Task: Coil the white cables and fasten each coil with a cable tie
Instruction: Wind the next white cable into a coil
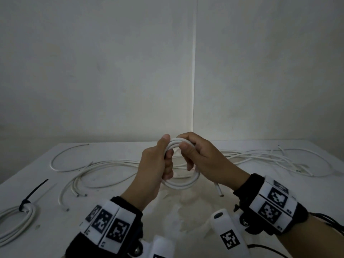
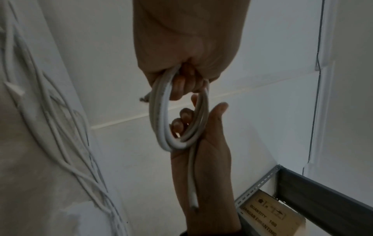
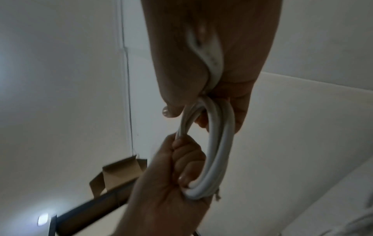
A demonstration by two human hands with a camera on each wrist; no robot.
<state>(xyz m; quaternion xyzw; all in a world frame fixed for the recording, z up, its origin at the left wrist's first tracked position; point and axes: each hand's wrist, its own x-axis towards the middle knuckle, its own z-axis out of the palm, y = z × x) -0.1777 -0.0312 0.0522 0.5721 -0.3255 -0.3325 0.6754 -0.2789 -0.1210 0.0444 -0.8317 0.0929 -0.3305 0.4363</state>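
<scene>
Head view: I hold the coil (image 1: 181, 181) above the worktop (image 1: 279, 192), left hand (image 1: 156, 164) and right hand (image 1: 201, 155) both curled round it; loosen either and the loops spring apart.

Wrist views: the free tail (image 2: 191, 183) lies along my right palm; its tip is blurred.

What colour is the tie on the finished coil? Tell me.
Black: the cable tie, head view.

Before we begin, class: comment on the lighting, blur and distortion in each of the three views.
Head view: dim, grey light, a brighter strip down the wall corner; the coil between left hand and right hand is fairly sharp. Left wrist view: dark, palms in shadow, strong wide-angle stretching at the edges. Right wrist view: dim and soft, with the cardboard box blurred.
</scene>
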